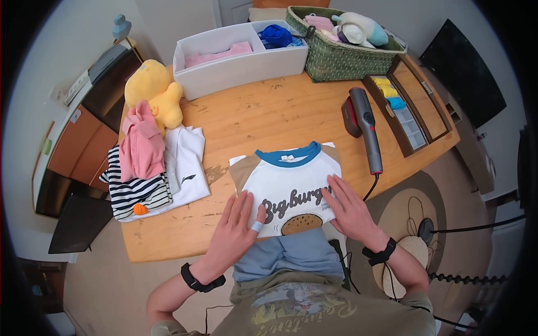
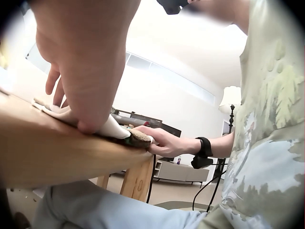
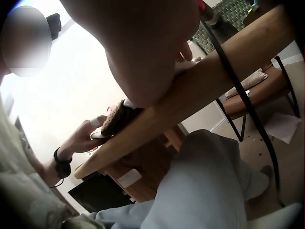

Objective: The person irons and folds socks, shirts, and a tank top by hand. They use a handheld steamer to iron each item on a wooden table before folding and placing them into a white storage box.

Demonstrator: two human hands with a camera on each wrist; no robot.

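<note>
A folded white shirt (image 1: pixel 291 190) with a blue collar, tan shoulders and a burger print lies at the table's front edge, its lower edge at the rim. My left hand (image 1: pixel 235 227) rests on its left side, fingers extended, a light band on one finger. On the right side lies my right hand (image 1: pixel 354 215), fingers extended over the fabric. In the left wrist view the left hand (image 2: pixel 86 71) presses down on the cloth, and the right hand (image 2: pixel 164 143) is at the shirt's edge; its thumb is partly hidden.
Striped, pink and white clothes (image 1: pixel 143 162) lie left beside a yellow plush toy (image 1: pixel 154 92). A white divided bin (image 1: pixel 235 70) and green basket (image 1: pixel 350 61) stand at the back. A corded grey appliance (image 1: pixel 367 129) and compartment box (image 1: pixel 406 120) sit right.
</note>
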